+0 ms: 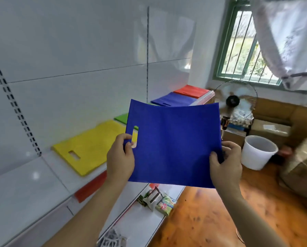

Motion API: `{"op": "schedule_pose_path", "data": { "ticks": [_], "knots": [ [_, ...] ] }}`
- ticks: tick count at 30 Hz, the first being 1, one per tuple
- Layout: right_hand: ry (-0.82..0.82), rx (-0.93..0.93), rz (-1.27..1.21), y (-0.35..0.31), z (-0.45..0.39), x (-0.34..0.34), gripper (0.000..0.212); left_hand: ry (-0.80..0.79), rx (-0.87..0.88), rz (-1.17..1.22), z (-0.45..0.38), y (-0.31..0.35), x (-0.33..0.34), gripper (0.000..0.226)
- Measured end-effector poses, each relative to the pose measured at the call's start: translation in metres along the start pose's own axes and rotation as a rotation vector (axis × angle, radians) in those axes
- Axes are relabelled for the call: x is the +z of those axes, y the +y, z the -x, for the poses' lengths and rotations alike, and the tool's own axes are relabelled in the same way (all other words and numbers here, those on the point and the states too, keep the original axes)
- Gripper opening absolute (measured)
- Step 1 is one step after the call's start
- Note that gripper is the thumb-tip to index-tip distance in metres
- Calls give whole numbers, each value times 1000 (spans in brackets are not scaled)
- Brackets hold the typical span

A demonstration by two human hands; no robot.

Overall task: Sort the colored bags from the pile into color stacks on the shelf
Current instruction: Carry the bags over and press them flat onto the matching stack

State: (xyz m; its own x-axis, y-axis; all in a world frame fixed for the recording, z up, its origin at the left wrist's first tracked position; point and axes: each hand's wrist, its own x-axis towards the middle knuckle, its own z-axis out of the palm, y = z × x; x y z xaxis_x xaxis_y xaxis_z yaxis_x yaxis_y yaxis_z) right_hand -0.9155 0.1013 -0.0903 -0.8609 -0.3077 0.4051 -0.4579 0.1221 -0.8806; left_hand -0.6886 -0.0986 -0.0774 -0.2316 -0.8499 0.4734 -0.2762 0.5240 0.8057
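Observation:
I hold a flat blue bag (174, 145) spread out in the air in front of the shelf (47, 173). My left hand (120, 157) pinches its left edge beside the cut-out handle slot. My right hand (225, 163) pinches its right edge. On the shelf lie a yellow stack (88, 147), a green stack (122, 118) partly hidden behind the held bag, a blue stack (172, 99) and a red stack (192, 90) at the far end.
Small packets (156, 200) lie on a lower shelf. A red strip (90, 188) runs along the shelf's front edge. A fan (236, 102), a white bucket (257, 152) and cardboard boxes (270, 129) stand on the wooden floor to the right, below a window (243, 50).

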Motion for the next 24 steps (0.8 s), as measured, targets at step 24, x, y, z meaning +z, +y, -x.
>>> {"op": "schedule_pose_path", "data": {
  "ticks": [24],
  "knots": [
    [-57, -67, 412, 182, -343, 10, 58, -246, -35, 50, -216, 5, 402, 19]
  ]
}}
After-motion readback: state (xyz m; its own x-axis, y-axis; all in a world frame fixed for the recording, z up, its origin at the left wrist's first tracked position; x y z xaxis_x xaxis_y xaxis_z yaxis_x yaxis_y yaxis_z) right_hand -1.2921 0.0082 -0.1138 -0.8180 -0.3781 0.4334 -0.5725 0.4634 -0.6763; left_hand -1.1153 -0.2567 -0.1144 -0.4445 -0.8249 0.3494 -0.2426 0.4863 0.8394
